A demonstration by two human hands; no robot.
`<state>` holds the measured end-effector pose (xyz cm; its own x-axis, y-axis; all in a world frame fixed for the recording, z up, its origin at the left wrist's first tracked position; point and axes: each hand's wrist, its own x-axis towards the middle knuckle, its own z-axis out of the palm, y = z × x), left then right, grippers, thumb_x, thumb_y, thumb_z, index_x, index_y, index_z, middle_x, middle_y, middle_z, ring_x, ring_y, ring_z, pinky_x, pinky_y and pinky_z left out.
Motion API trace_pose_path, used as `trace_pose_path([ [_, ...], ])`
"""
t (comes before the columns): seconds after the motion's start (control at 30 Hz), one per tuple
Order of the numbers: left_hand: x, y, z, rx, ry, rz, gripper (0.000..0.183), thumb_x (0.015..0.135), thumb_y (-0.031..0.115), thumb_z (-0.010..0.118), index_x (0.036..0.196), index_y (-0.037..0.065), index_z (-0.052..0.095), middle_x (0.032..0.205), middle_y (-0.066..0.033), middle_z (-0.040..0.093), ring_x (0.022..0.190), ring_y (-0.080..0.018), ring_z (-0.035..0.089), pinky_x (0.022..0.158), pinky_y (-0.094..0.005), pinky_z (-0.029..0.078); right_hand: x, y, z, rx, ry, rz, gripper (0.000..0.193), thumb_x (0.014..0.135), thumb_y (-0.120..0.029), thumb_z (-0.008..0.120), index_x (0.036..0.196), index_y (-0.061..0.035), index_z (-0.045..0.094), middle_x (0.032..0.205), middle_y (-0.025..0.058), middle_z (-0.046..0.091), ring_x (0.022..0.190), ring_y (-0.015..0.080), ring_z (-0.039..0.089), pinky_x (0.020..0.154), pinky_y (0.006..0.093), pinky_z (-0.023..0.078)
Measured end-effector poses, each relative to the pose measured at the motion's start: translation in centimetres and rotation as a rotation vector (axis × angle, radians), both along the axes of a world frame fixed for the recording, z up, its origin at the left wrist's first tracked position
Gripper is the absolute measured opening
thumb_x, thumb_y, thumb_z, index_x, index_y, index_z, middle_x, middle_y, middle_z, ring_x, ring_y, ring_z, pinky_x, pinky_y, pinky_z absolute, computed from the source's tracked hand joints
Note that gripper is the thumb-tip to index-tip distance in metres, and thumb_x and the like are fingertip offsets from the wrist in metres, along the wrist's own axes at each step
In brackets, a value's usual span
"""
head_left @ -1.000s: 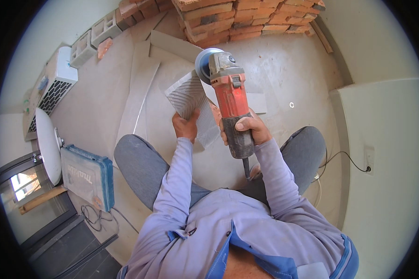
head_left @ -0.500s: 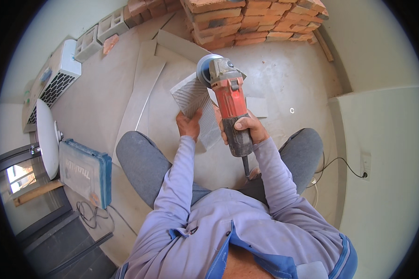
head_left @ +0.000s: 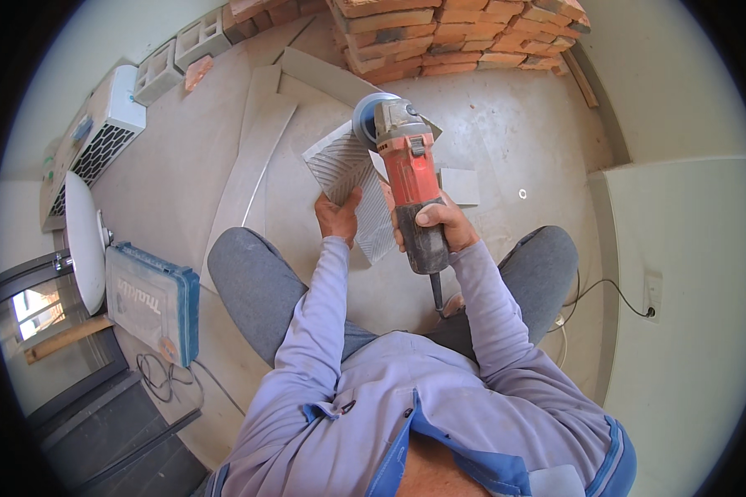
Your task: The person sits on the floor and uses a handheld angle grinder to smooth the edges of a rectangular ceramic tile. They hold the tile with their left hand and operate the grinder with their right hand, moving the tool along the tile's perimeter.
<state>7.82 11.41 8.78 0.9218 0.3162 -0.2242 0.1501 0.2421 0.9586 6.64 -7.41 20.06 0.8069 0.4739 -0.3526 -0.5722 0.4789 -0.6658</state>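
My right hand [head_left: 439, 222] is wrapped round the dark rear body of a red and black angle grinder [head_left: 410, 170]. Its round disc [head_left: 365, 120] sits at the far left of the tool head, over the upper edge of a grey tile piece [head_left: 340, 166] with a ridged back; whether disc and tile touch I cannot tell. With my left hand [head_left: 338, 217] I grip that tile by its near edge, fingers partly hidden beneath it. Under it lies another ridged tile piece [head_left: 377, 236]. The grinder's cord [head_left: 437, 291] runs down between my legs.
Long grey tile strips [head_left: 265, 149] lie left of centre, and a small offcut [head_left: 459, 186] is to the right. Stacked bricks [head_left: 464, 37] stand at the back. On the left are a tool case [head_left: 153, 302], a white basin-like object [head_left: 83, 244] and hollow blocks [head_left: 201, 37]. A cable [head_left: 605, 286] reaches a wall socket.
Almost nothing differs. The view has shifted very slightly; both hands keep their grip, and the grinder stays at the tile's upper edge.
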Motion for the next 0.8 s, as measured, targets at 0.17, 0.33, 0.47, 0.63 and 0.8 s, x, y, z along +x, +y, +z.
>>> trace_pose_path([
  [0.17, 0.1, 0.0, -0.5, 0.003, 0.005, 0.001, 0.030, 0.082, -0.002, 0.073, 0.111, -0.004, 0.066, 0.106, -0.0091, 0.070, 0.093, -0.0181, 0.065, 0.084, -0.0298, 0.049, 0.2, 0.1, 0.1, -0.035, -0.077, 0.054, 0.049, 0.066, -0.017, 0.069, 0.107, 0.0035, 0.053, 0.084, 0.0174, 0.063, 0.065, 0.0286, 0.067, 0.058, 0.0407, 0.057],
  [0.33, 0.0, 0.0, -0.3, -0.006, -0.007, 0.001, 0.030, 0.082, -0.002, 0.073, 0.111, -0.004, 0.065, 0.105, -0.0092, 0.071, 0.093, -0.0182, 0.065, 0.085, -0.0297, 0.049, 0.0, 0.2, -0.5, -0.020, -0.056, 0.023, 0.048, 0.066, -0.018, 0.068, 0.107, 0.0035, 0.053, 0.083, 0.0169, 0.062, 0.065, 0.0282, 0.067, 0.058, 0.0409, 0.057],
  [0.47, 0.1, -0.1, -0.2, 0.018, 0.009, 0.003, 0.030, 0.081, -0.002, 0.073, 0.110, -0.004, 0.065, 0.105, -0.0092, 0.071, 0.093, -0.0180, 0.065, 0.085, -0.0296, 0.049, 0.2, 0.2, -0.8, -0.061, -0.117, 0.069, 0.048, 0.067, -0.018, 0.068, 0.107, 0.0042, 0.053, 0.083, 0.0170, 0.062, 0.064, 0.0285, 0.067, 0.058, 0.0408, 0.057],
  [0.63, 0.1, 0.1, -0.4, 0.026, 0.007, -0.002, 0.031, 0.082, -0.001, 0.073, 0.111, -0.004, 0.065, 0.107, -0.0093, 0.070, 0.094, -0.0183, 0.065, 0.085, -0.0297, 0.049, 0.1, 0.3, -0.8, -0.015, -0.063, 0.028, 0.048, 0.067, -0.018, 0.068, 0.106, 0.0047, 0.053, 0.083, 0.0173, 0.063, 0.064, 0.0286, 0.066, 0.059, 0.0405, 0.057],
  [0.8, 0.2, -0.2, -0.2, -0.001, -0.005, 0.005, 0.030, 0.082, 0.000, 0.073, 0.111, -0.005, 0.065, 0.106, -0.0098, 0.071, 0.094, -0.0190, 0.065, 0.086, -0.0303, 0.049, 0.1, 0.2, -0.5, -0.054, -0.099, 0.059, 0.047, 0.066, -0.017, 0.068, 0.106, 0.0045, 0.053, 0.083, 0.0176, 0.062, 0.063, 0.0286, 0.066, 0.059, 0.0405, 0.057],
])
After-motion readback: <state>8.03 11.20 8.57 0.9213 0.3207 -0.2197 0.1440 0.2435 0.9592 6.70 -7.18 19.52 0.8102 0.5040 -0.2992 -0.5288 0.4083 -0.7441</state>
